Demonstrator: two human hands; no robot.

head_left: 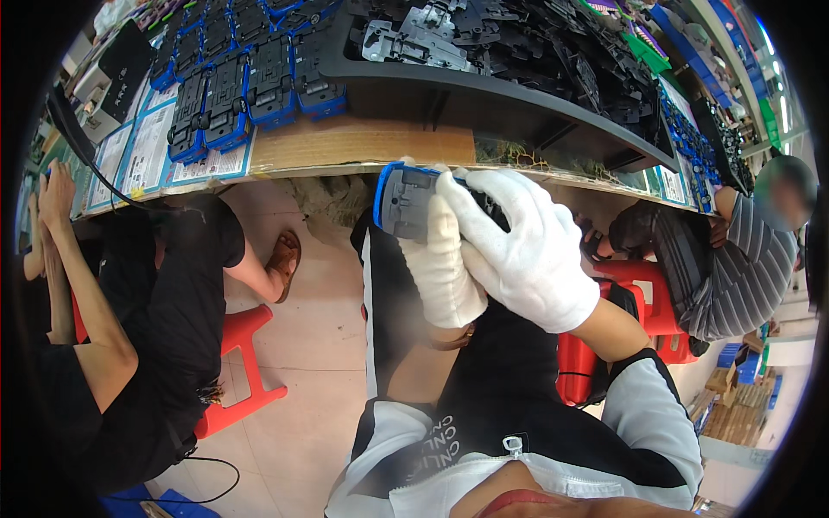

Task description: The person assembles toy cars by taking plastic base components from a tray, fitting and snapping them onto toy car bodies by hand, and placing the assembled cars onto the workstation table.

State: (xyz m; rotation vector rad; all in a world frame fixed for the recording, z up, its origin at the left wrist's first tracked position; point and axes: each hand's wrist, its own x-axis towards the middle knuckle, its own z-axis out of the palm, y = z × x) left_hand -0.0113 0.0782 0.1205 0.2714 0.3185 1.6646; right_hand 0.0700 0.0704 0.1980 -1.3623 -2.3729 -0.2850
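Both my hands wear white gloves and meet in front of the table's edge. My left hand (pixel 445 272) is wrapped round a blue toy car body (pixel 406 197), whose grey and black inner side faces up. Over the right end of that body lies my right hand (pixel 531 246), fingers bent and pressed against it. A dark part shows between the gloves, but its shape is mostly hidden. My right fingertips are partly covered, and I cannot make out any smaller piece in them.
A black tray (pixel 509 91) full of black plastic parts stands on the table. Left of it, blue toy cars (pixel 226 99) lie in rows, black undersides up. A co-worker's arms (pixel 95 328) are at far left; another person in a striped shirt (pixel 747 268) sits right. Red stools (pixel 242 371) stand below.
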